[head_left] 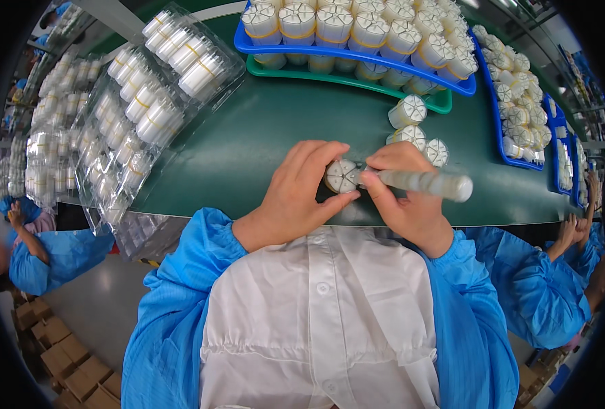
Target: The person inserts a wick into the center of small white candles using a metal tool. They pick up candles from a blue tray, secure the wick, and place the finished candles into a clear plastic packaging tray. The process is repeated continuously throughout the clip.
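Observation:
Near the front edge of the green table, my left hand curls its fingers and thumb around a round bundle of white parts, its segmented end facing up. My right hand is closed on a pale, translucent tube-shaped tool, blunt at its outer end and slightly blurred. The tool's inner end points at the bundle's right side; whether it touches cannot be made out. Just beyond my right hand stand several similar white bundles.
A blue tray packed with banded white bundles sits over a green tray at the back. Clear plastic blister trays with bundles lie left. Another filled blue tray is right. People in blue sleeves flank me.

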`<state>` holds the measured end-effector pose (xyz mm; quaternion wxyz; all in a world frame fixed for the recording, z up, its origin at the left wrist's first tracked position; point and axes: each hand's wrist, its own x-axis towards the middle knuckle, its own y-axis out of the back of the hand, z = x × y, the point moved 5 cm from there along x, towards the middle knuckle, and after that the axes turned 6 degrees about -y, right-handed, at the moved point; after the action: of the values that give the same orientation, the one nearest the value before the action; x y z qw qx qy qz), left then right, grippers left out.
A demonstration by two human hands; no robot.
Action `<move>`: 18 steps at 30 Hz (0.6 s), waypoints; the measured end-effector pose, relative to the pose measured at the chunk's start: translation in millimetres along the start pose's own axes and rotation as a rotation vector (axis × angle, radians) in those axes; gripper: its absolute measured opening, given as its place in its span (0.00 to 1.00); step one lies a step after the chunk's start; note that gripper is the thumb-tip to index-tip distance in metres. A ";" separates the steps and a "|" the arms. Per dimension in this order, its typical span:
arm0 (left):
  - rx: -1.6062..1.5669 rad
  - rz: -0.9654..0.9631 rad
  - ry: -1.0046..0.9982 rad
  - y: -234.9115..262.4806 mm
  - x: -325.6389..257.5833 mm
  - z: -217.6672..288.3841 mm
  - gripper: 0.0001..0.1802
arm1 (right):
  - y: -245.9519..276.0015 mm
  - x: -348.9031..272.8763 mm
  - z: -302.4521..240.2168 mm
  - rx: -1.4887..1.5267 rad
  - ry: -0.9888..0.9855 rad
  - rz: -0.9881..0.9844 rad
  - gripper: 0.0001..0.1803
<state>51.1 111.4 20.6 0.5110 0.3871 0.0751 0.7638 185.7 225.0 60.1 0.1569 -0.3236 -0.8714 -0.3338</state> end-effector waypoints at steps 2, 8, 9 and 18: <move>-0.016 -0.005 -0.013 0.8 0.8 -0.3 0.38 | 3.6 2.4 0.7 0.064 0.031 0.049 0.12; -0.118 -0.035 0.006 -1.5 -1.7 0.2 0.36 | -1.9 5.1 6.8 0.087 -0.009 0.010 0.11; -0.118 -0.045 0.020 -0.8 -0.7 1.0 0.36 | -4.4 4.8 8.3 0.103 -0.026 -0.003 0.11; 0.149 -0.001 0.089 20.4 -1.9 -7.0 0.34 | 25.1 -2.1 -11.1 -0.061 0.037 0.105 0.12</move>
<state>32.1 102.2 25.2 0.4774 0.3896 0.1545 0.7723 204.6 230.8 79.2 0.1804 -0.3671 -0.8395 -0.3577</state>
